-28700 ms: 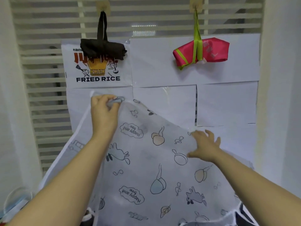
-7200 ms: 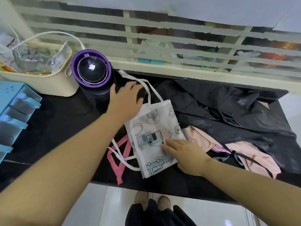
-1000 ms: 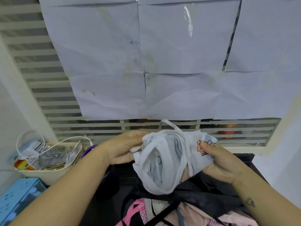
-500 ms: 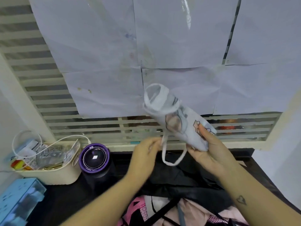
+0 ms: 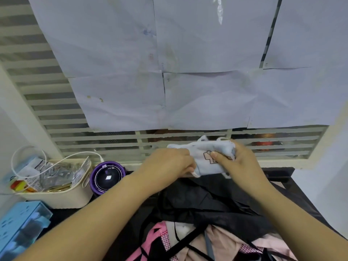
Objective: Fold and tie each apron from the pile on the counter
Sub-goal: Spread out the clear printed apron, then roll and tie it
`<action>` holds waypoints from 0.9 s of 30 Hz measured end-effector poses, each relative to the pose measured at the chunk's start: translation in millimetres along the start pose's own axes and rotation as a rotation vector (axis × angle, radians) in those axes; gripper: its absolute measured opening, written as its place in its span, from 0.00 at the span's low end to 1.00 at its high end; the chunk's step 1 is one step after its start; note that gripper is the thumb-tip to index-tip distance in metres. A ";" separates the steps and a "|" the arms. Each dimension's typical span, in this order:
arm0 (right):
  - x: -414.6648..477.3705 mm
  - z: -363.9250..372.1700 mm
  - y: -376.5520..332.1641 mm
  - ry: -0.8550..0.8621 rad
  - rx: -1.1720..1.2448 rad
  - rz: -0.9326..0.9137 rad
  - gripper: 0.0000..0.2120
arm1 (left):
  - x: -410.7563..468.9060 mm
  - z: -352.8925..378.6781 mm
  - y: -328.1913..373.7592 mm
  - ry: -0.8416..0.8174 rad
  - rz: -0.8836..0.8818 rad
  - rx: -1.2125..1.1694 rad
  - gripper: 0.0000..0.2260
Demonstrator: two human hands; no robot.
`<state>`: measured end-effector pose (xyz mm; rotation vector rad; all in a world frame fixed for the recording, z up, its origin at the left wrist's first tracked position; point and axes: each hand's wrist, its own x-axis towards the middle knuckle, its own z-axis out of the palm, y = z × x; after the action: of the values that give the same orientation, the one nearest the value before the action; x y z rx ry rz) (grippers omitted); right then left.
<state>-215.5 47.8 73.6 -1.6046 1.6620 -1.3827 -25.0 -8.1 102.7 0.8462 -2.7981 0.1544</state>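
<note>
Head view: left hand (image 5: 169, 163) and right hand (image 5: 240, 161) both clutch the rolled apron (image 5: 207, 157) (tying step, apparently); next, probably cinch it tight.

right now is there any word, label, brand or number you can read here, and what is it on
No text can be read.
On the packets in the cream basket: print, too blurred.
On the taped-up paper sheets: tiny edge marks, too small.
On the white apron: a brown outline drawing, no legible letters.
</note>
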 end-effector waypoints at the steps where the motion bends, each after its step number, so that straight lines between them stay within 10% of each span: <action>1: 2.0 -6.2 -3.4 -0.081 0.011 0.021 0.08 | -1.6 -0.3 -4.5 0.028 0.128 0.046 0.06; 8: 14.6 -31.5 -2.1 -0.583 0.394 0.302 0.22 | -12.4 -3.8 -3.3 0.168 0.530 0.054 0.10; 18: 5.0 -22.1 12.6 -0.611 0.765 0.573 0.29 | -23.8 -19.2 -13.8 -0.227 -0.345 -1.236 0.06; 21: 6.1 -17.7 13.4 -0.541 0.854 0.657 0.31 | -34.4 15.9 -13.9 -0.093 -0.733 -1.552 0.08; 24: 8.1 -9.8 13.6 -0.408 0.934 0.738 0.33 | -40.5 53.1 6.0 0.400 -0.996 -1.466 0.13; 27: 6.7 2.5 13.0 -0.203 0.947 0.787 0.12 | -28.1 62.6 47.9 0.290 -1.035 -1.874 0.08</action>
<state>-221.1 38.5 63.5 -0.4458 1.0314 -1.2025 -39.8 36.6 33.5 1.1330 -0.8929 -1.8016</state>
